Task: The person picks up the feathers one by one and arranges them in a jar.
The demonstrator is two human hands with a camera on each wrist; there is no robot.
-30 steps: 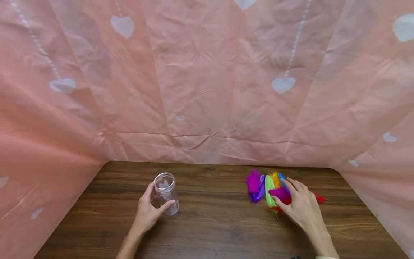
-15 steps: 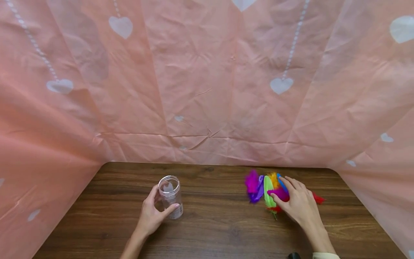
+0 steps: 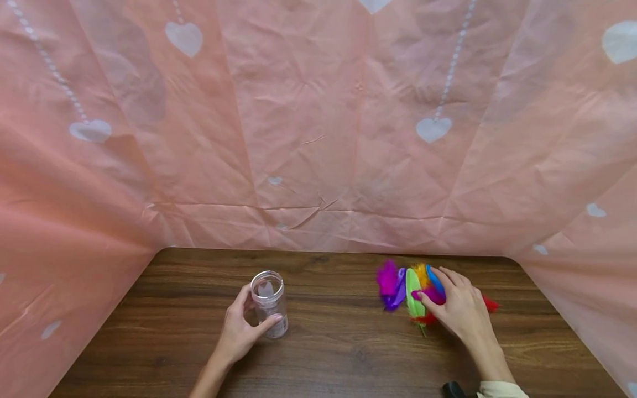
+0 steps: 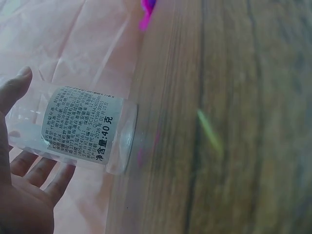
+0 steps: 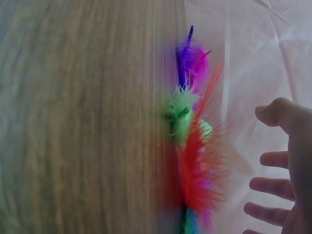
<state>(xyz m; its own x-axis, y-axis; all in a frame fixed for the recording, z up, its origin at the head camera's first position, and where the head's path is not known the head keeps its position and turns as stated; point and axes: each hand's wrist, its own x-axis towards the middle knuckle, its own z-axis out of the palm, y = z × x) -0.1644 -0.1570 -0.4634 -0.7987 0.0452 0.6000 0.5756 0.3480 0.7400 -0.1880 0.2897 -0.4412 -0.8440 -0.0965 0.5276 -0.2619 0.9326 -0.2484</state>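
Note:
A clear open-mouthed jar [image 3: 273, 305] with a white printed label [image 4: 80, 124] stands on the left half of the table. My left hand [image 3: 239, 331] grips it from the left, thumb on the near side and fingers behind. On the right lies a pile of bright feathers: magenta [image 3: 386, 279], purple [image 3: 396, 299], light green [image 3: 412, 293], orange [image 3: 422, 273], blue [image 3: 434, 281] and red [image 3: 490, 304]. Over its right part hovers my right hand [image 3: 468, 315], fingers apart and hiding some feathers. In the right wrist view, its fingers stay clear of the red feather [image 5: 199, 168].
The brown wooden table [image 3: 343, 342] is enclosed at the back and sides by a pink cloth [image 3: 308, 138] with white hearts. A dark object [image 3: 453, 389] shows beside the right sleeve [image 3: 500, 389].
My left hand and the jar have shifted to the right and slightly nearer. The right hand stays over the feathers with hardly any movement.

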